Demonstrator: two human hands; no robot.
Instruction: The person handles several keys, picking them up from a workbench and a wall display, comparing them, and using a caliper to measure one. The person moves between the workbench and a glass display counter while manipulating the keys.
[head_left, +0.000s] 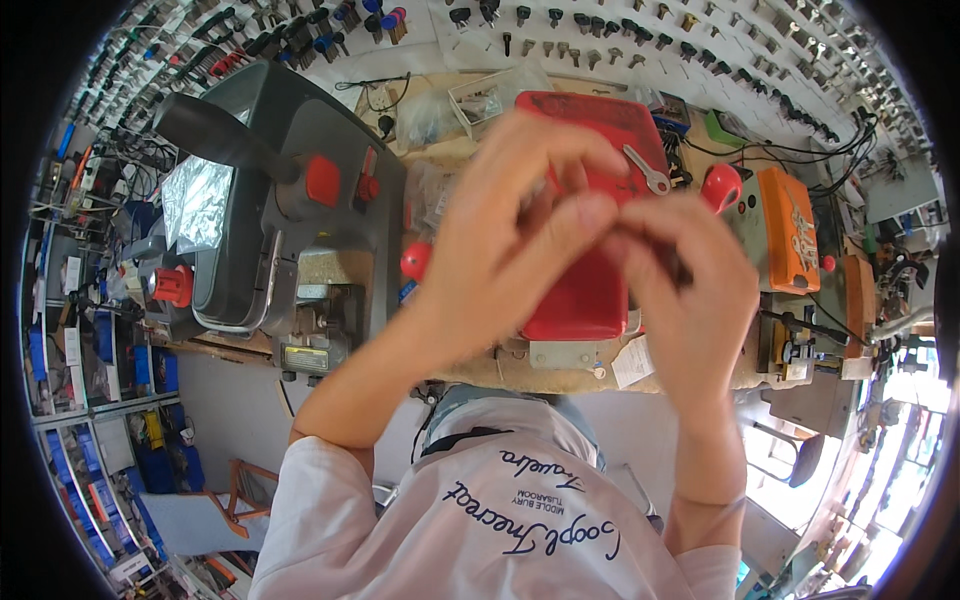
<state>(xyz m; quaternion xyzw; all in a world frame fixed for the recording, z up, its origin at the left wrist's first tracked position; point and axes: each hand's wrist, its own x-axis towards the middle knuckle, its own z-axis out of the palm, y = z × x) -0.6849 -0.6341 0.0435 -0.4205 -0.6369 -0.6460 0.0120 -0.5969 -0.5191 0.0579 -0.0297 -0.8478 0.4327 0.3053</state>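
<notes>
My left hand and my right hand are raised above a red machine cover, their fingertips meeting near its middle. Both are blurred by motion. Whether something small is pinched between the fingers cannot be made out. A silver key lies on the upper right of the red cover, just beyond my right fingers. Part of the cover is hidden beneath my hands. To the left of my left hand shows a red ball knob.
A large dark grey key-cutting machine with a black lever stands left. At right, an orange-topped machine bears several keys, beside a red knob. Key blanks hang along the back wall. A paper slip lies at the bench's front edge.
</notes>
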